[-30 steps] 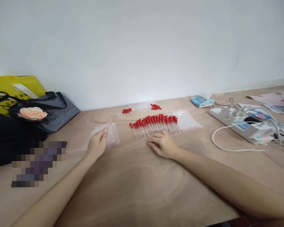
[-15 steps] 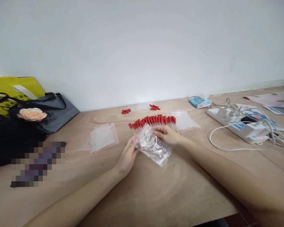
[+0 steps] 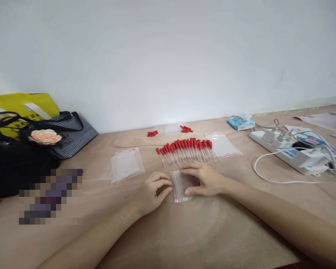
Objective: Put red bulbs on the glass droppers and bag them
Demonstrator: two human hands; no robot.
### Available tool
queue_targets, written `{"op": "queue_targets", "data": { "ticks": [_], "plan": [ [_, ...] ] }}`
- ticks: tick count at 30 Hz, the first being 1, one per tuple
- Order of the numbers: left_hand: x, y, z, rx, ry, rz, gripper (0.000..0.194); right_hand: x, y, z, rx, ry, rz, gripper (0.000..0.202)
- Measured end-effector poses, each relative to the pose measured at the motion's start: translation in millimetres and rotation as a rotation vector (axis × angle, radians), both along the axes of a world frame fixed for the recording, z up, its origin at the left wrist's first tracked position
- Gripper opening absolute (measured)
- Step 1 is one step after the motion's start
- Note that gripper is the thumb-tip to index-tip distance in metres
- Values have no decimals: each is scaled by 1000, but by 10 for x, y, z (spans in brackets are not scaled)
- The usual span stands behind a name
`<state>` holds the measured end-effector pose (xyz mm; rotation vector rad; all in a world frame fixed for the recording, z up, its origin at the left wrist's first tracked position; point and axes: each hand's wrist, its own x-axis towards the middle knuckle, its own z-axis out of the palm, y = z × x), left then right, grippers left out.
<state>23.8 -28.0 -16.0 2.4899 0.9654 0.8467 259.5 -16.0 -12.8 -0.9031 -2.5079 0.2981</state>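
Observation:
A clear zip-lock bag point(image 3: 181, 191) with a red line along its left edge lies flat on the wooden table. My right hand point(image 3: 207, 180) rests over its right part, thumb and fingers spread apart. At the bag's left edge is my left hand point(image 3: 154, 192), fingers curved and thumb apart, gripping nothing; whether the fingertips touch the bag is hard to tell. Just beyond, a fanned row of droppers point(image 3: 189, 150) with red rubber bulbs and clear stems lies side by side. Flat zip-lock bags point(image 3: 125, 164) are piled to the left, and more bags point(image 3: 226, 145) lie to the right.
Small heaps of red bulbs point(image 3: 186, 129) lie near the wall. A blue tissue pack point(image 3: 240, 122) and a white power strip point(image 3: 289, 153) with cables are at the right. Bags, one striped point(image 3: 72, 136) and one yellow point(image 3: 49, 102), stand at the left.
The crumpled clear bag that both hands held up now lies flat on the table. Both hands have lowered and opened around it.

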Motion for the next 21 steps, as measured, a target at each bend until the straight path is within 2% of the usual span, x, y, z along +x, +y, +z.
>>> {"op": "queue_targets", "data": {
  "ticks": [3,8,14,17,21],
  "plan": [
    [-29,7,-20,14,8,-149,21,15,-56,-77,-10,-30,-8,75],
    [-64,46,8,-42,77,-277,28,18,-49,-152,-39,-8,16,75],
    [-67,75,134,-131,226,-412,44,6,-26,-162,-43,11,51,75],
    [-48,74,190,-87,342,-461,52,-7,-19,-150,-56,28,69,75],
    [-36,70,232,6,489,-453,51,-9,-22,-130,-77,31,65,81]
  ]
}}
